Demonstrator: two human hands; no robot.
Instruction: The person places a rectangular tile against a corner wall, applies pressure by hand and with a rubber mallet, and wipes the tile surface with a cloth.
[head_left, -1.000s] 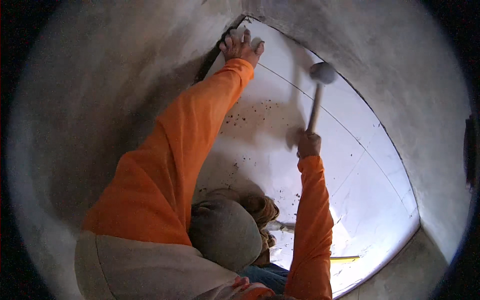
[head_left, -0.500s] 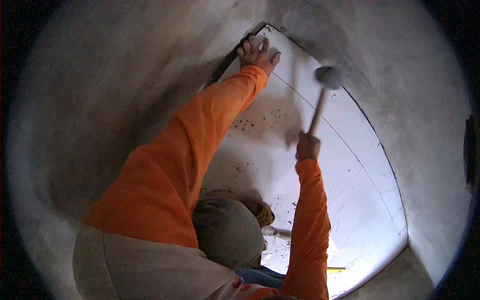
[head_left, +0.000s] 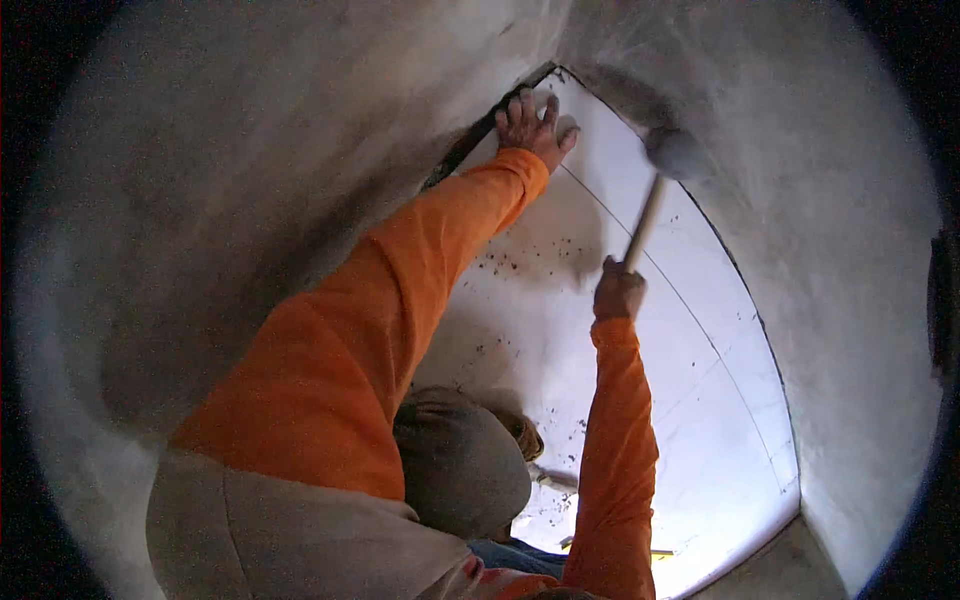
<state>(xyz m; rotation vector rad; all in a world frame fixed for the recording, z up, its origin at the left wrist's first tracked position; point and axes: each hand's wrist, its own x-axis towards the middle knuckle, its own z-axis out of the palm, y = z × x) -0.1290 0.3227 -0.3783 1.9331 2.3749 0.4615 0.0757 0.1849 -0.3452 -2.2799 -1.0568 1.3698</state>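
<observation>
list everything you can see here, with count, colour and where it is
mallet: one, dark grey head, light handle, in the right hand
tiles: several, white, underneath
crumbs: many, dark, scattered on the tiles
dark gap: one, blackish, along the tiles' upper-left edge
walls: two, grey, left and right
yellow strip: yellow, bottom, partly behind the right sleeve
dark shape: one, blackish, far right edge, unclear
clothed knee: one, grey-green, lower centre
blue cloth: one patch, bottom centre
sleeves: two, orange, left and right
left hand: one, dusty, on the tiles near the far corner
right hand: one, dusty, around the mallet handle
</observation>
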